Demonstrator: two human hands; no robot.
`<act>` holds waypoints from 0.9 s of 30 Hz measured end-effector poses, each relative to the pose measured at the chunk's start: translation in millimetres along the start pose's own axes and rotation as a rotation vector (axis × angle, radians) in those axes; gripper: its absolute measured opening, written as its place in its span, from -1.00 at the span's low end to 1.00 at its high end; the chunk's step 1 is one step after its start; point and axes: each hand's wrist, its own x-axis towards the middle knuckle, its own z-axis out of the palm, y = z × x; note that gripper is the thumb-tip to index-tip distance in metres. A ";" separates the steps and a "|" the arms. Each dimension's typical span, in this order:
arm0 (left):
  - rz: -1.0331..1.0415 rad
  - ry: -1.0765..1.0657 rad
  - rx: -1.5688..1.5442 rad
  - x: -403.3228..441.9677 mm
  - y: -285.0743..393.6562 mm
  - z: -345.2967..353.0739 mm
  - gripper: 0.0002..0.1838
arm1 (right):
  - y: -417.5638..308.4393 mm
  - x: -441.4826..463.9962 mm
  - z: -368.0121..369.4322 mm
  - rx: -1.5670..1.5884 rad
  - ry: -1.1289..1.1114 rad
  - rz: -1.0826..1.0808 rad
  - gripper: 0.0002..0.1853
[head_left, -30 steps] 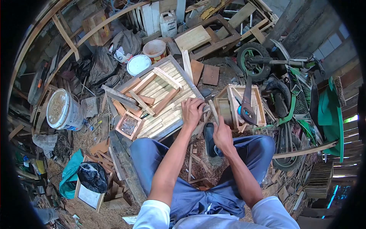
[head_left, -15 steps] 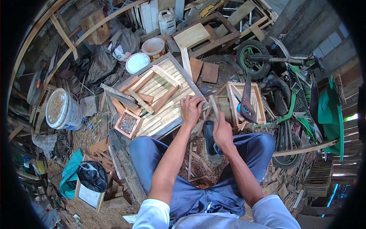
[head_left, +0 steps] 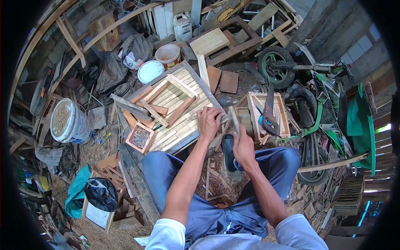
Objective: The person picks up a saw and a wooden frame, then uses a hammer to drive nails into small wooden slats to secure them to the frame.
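Slatted tabletop [head_left: 171, 135] bears wood pieces [head_left: 182, 86], small open box [head_left: 150, 141].

Bucket label [head_left: 81, 131], jug label [head_left: 183, 31]: lettering illegible.

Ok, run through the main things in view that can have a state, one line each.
Left hand: fingers bent at the edge of the slatted panel; grip unclear
Right hand: closed around the hammer
Hammer: held by its handle
Nail box: lidless, nails inside
Handsaw: resting on the open crate
Large bucket: uncovered, brown material inside
Black bag: crumpled
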 end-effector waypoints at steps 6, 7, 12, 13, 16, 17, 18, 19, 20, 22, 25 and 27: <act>0.009 0.008 0.024 1.1 -0.8 2.5 -0.90 | 8.7 3.4 4.3 -0.162 -0.128 0.080 -0.72; 0.012 0.004 0.020 0.9 0.0 1.2 -0.89 | 7.5 3.3 2.9 -0.125 -0.129 0.079 -0.72; 0.002 0.018 0.007 -0.8 3.1 -1.5 -0.89 | 1.1 -0.3 2.7 -0.045 -0.028 0.030 -0.72; 0.001 0.014 0.000 -0.3 3.6 -2.5 -0.89 | 3.7 1.5 4.5 -0.070 -0.048 0.056 -0.72; 0.020 0.013 0.024 0.6 0.4 0.2 -0.88 | 9.0 4.8 5.1 -0.146 -0.137 0.093 -0.70; 0.028 0.019 0.017 1.8 -2.7 2.0 -0.88 | 8.7 5.9 5.4 -0.091 -0.074 0.046 -0.70; 0.031 0.022 0.009 2.0 -2.0 1.1 -0.89 | 3.4 4.1 3.3 -0.039 -0.017 0.003 -0.71; 0.030 0.021 -0.001 -0.3 -1.1 0.8 -0.89 | 1.1 0.9 2.8 0.013 0.038 -0.035 -0.71; 0.017 0.016 -0.001 -2.6 -0.2 0.8 -0.89 | 1.3 -0.4 3.8 -0.001 0.026 -0.011 -0.72; 0.003 0.011 0.002 -1.6 0.6 0.6 -0.89 | -0.5 2.1 4.5 -0.024 0.012 0.031 -0.72; 0.031 0.023 0.025 -1.3 -0.9 2.7 -0.90 | 10.4 4.0 4.7 -0.130 -0.086 0.086 -0.72; 0.028 0.021 0.031 -0.1 -2.3 2.9 -0.90 | 4.5 3.4 2.1 -0.077 -0.025 0.056 -0.70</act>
